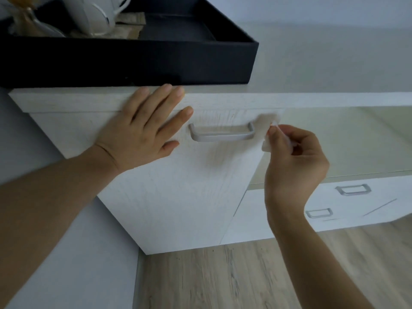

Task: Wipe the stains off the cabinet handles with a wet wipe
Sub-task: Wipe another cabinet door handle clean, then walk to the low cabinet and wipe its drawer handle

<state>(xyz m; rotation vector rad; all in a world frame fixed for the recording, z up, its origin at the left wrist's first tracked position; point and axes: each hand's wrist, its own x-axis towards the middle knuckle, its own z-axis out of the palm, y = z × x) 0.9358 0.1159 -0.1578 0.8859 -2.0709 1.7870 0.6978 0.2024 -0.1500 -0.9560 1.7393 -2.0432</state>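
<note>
Brushed-metal, the grey bar handle [221, 133] sits near the top edge of the white wood-grain cabinet door [178, 186], under the overhanging pale countertop [312, 63]. The left hand [142, 128] lies flat against the door's upper left part, fingers straight and spread, fingertips reaching the countertop's front edge; it appears to steady the door. The right hand [294, 161] pinches a crumpled white wet wipe [268, 128] between thumb and curled fingers, just beside the handle's right end, seemingly not touching it. The wiping stroke looks about to begin: next, the wipe must wrap the bar's right end and slide along it. Two more grey handles [353, 189] wait on the low white drawers by the wooden floor [245, 275].
</note>
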